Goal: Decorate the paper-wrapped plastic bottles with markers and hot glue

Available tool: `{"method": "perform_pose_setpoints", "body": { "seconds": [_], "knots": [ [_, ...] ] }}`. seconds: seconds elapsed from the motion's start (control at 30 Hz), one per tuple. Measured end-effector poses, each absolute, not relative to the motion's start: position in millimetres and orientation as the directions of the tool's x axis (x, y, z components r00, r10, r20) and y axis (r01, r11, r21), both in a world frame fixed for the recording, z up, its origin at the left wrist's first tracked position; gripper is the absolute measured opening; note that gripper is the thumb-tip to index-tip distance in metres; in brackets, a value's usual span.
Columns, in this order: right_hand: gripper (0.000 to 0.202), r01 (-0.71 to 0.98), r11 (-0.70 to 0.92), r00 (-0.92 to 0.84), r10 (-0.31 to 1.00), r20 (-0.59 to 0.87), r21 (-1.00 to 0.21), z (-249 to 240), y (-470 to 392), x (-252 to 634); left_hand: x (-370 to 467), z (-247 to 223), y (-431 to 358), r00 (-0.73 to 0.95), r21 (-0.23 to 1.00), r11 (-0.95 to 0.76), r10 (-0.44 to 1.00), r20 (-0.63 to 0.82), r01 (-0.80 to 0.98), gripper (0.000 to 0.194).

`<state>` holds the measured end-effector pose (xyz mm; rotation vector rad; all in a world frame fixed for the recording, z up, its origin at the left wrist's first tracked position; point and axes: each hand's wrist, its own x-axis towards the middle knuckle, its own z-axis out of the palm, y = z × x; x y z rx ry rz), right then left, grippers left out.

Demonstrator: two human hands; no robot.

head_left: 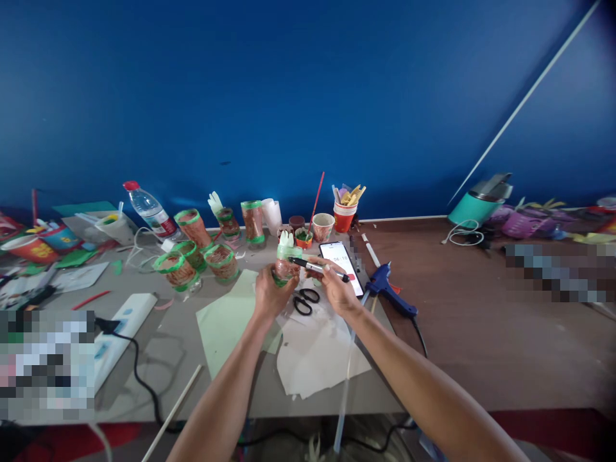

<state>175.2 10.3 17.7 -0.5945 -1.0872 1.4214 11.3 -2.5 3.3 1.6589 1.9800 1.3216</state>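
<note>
In my left hand (272, 294) is a small clear cup (285, 268) with brown paint and a pale green band, my fingers wrapped round its lower part. A white finger-like cutout (287, 239) sticks up at its top. My right hand (338, 290) grips a black-and-silver marker pen (315, 267), whose left end lies against or just in front of the cup's side. Below and between my hands, black-handled scissors (303, 305) rest on white paper (320, 366). Light green paper (224, 321) lies under my left wrist.
A phone (335, 255) and a blue glue gun (391, 290) lie right of my hands. Several brown-and-green cups (221, 262) stand at the left, near a water bottle (150, 212). A power strip (126, 327) lies front left; a red cup of sticks (343, 218) stands behind.
</note>
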Motion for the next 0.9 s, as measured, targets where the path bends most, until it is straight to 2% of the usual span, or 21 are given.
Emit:
{"method": "perform_pose_setpoints", "body": {
  "seconds": [0.43,0.73,0.9],
  "knots": [
    [0.026,-0.435,0.153,-0.122,0.966,0.226,-0.887,8.4,18.0,178.1,10.1,4.6,-3.5,-0.338,0.736,-0.025,0.877,0.340,0.676,0.042],
    [0.025,-0.406,0.175,-0.086,0.970,0.229,-0.897,6.8,21.1,180.0,5.3,5.2,-1.0,-0.353,0.794,-0.016,0.890,0.288,0.608,0.046],
    [0.026,-0.496,0.122,-0.104,0.974,0.199,-0.860,13.8,20.4,180.0,4.5,12.9,-2.4,-0.410,0.847,0.003,0.876,0.254,0.531,0.045]
  ]
}}
